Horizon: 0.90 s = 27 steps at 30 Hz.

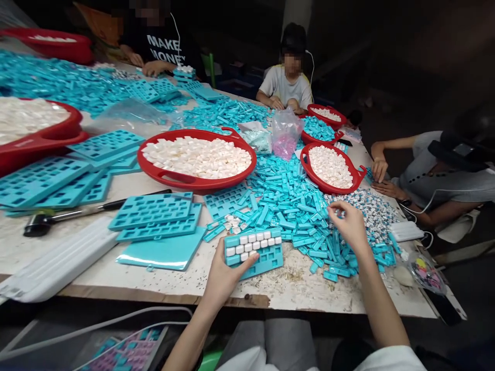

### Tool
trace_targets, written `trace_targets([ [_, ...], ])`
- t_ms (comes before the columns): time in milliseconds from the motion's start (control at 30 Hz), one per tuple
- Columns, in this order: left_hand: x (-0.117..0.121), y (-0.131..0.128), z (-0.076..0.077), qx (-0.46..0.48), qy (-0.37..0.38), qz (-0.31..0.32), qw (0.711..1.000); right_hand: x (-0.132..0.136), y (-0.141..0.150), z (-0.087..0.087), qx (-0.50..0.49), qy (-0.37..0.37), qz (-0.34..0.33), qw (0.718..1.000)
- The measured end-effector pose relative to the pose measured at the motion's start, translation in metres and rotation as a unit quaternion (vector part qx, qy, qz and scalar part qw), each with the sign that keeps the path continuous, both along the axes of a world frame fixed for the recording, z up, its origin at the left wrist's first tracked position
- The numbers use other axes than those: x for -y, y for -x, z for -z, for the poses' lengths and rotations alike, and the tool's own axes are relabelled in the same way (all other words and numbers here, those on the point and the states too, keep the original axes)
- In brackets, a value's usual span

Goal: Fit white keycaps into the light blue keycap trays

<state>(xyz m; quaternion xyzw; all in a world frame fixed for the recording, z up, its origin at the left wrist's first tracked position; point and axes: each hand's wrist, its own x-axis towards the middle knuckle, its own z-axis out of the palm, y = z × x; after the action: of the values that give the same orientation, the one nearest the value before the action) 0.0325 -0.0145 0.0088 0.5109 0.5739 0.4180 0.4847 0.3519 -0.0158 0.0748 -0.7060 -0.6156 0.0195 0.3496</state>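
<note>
My left hand (226, 275) grips the near edge of a teal grid tray (266, 257), thumb on top; white keycaps (253, 241) fill part of its upper rows. My right hand (348, 224) reaches into a heap of small printed white keycaps (373, 208), fingers curled in a pinch over them; what they hold is too small to make out. Between the two hands lies a big pile of loose teal plastic pieces (294, 206).
A large red tray of white keycaps (197, 157) sits ahead, a smaller red tray (330, 167) to its right. Stacked teal grid trays (154, 216) and a black-handled tool (42, 222) lie left. Three other people sit at the far and right sides; a plastic bag (285, 133) stands mid-table.
</note>
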Motion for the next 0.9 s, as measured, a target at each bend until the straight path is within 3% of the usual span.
trace_targets([
  [100,-0.002,0.001,0.001,-0.002,-0.020,0.015,1.000,0.010,-0.035,0.007,0.033,0.098,0.019,0.995],
  [233,-0.003,0.001,0.003,0.022,-0.020,0.029,0.999,0.013,-0.042,0.023,0.026,0.150,-0.029,0.988],
  [367,-0.003,0.001,0.004,0.043,-0.019,0.021,0.999,0.007,-0.041,0.032,0.047,0.150,-0.017,0.987],
  [633,-0.006,0.010,0.004,0.085,-0.008,0.039,0.996,0.009,-0.055,0.038,0.054,0.147,-0.073,0.985],
  [767,-0.006,0.010,0.005,0.163,0.023,0.032,0.986,0.012,-0.054,0.038,0.030,0.106,-0.041,0.993],
  [900,-0.008,0.009,0.006,0.235,0.069,0.020,0.969,0.017,-0.034,0.027,-0.050,0.042,-0.016,0.998],
])
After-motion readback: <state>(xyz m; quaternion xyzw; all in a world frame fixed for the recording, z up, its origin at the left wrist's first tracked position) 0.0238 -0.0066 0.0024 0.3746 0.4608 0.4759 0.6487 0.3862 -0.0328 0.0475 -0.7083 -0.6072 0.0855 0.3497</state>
